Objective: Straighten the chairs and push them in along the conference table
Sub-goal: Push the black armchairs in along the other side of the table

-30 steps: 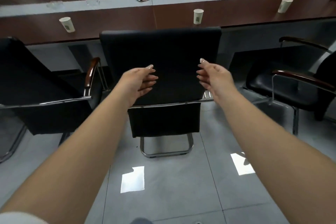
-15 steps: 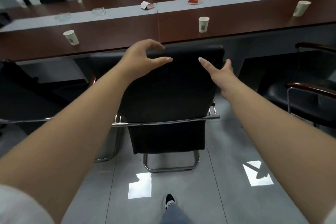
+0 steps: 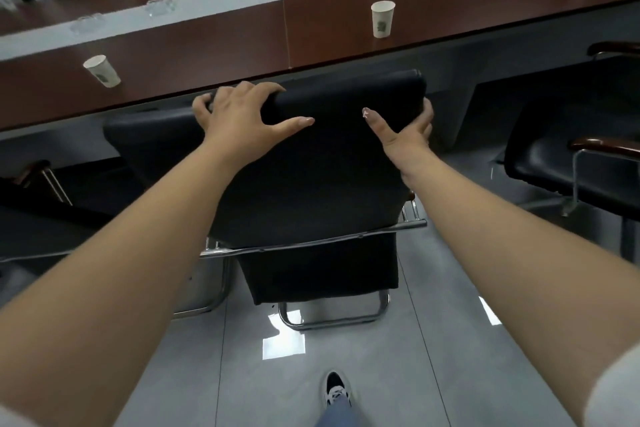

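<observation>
Your left hand [image 3: 239, 114] grips the top edge of the black chair [image 3: 311, 177] near its left corner, fingers [image 3: 221, 95] curled over the top and thumb spread across the back panel. Your right hand [image 3: 405, 135] grips the right upper corner of the same backrest, fingers wrapped round the side edge and thumb lying flat on the rear face. The chair stands directly in front of you, its backrest top just beside the near edge of the dark wood table [image 3: 207, 45] and its chrome sled base on the grey tiled floor [image 3: 415, 357]. A second black chair [image 3: 571, 149] with wooden armrests stands to your right, apart from the one you hold, and part of another [image 3: 41, 218] shows at your left. On the table, one paper cup [image 3: 382, 19] sits beyond the chair and another [image 3: 102, 70] to the left. Your shoe [image 3: 335, 388] shows at the bottom.
</observation>
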Motion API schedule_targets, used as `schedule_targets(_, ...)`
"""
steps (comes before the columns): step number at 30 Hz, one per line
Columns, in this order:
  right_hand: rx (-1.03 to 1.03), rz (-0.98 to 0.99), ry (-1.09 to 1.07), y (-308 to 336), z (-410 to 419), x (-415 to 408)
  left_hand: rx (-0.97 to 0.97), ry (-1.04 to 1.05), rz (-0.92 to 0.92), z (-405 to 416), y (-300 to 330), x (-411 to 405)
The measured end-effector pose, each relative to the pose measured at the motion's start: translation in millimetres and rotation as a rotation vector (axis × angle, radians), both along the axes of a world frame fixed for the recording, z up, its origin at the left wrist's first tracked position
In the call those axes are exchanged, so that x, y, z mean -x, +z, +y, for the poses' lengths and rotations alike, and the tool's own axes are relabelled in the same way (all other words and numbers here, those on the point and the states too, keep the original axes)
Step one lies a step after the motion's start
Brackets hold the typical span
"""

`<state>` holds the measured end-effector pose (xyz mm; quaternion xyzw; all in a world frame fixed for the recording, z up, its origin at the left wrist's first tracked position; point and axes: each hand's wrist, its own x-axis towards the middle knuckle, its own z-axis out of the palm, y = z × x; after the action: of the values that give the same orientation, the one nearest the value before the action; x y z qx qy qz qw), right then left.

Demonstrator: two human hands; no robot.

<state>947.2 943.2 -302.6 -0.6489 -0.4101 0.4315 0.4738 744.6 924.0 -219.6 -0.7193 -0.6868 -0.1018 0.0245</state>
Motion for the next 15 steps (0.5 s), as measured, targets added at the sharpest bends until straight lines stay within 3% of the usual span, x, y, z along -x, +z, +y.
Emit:
schedule_targets(9, -0.051, 0.052, -0.01, -8, 47, -44, -0.069, -0.041, -0.04, 33, -6, -44)
schedule_targets(15, -0.075, 0.051, 0.013, -2, 75, -43, 0.037, -0.035, -0.089, 70, 17, -41)
